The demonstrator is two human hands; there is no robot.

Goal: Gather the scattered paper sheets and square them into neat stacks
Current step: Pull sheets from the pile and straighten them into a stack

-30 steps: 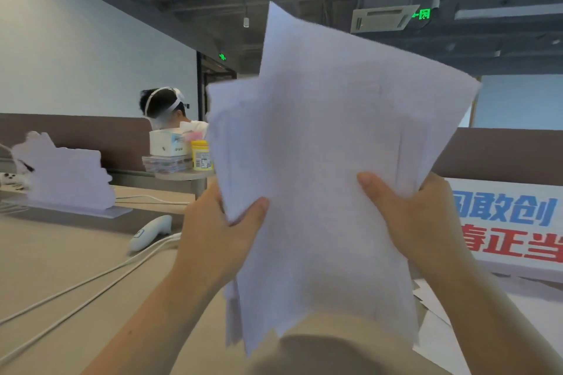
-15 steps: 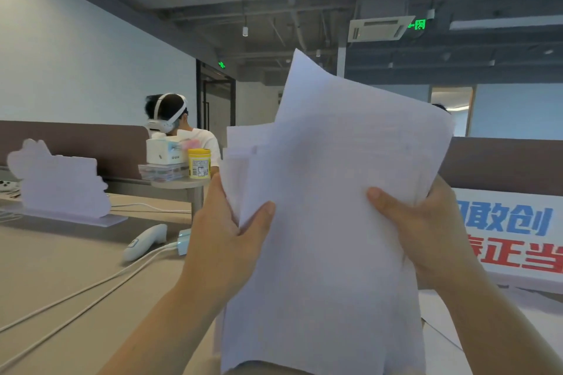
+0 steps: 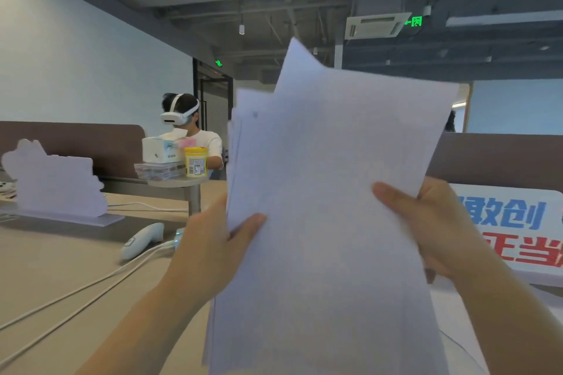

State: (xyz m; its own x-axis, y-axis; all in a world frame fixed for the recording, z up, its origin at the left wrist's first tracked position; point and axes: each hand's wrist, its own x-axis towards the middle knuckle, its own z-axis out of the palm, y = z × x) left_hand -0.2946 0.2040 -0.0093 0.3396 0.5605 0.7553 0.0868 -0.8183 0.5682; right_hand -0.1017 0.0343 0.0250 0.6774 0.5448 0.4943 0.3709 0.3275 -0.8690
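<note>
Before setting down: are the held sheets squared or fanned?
Fanned: the sheets show corners jutting unevenly at top and left.

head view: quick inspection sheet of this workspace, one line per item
surface: beige table
job's things: paper sheets held upright, edges uneven, not yet squared
clutter: white controller, white cut-out sign, tissue box, yellow jar
grippers: left hand and right hand each grip one side of the sheets, thumbs in front
cables: white cables run across the table by the controller
surroundings: person wearing a headset, banner with blue and red characters, green exit sign
</note>
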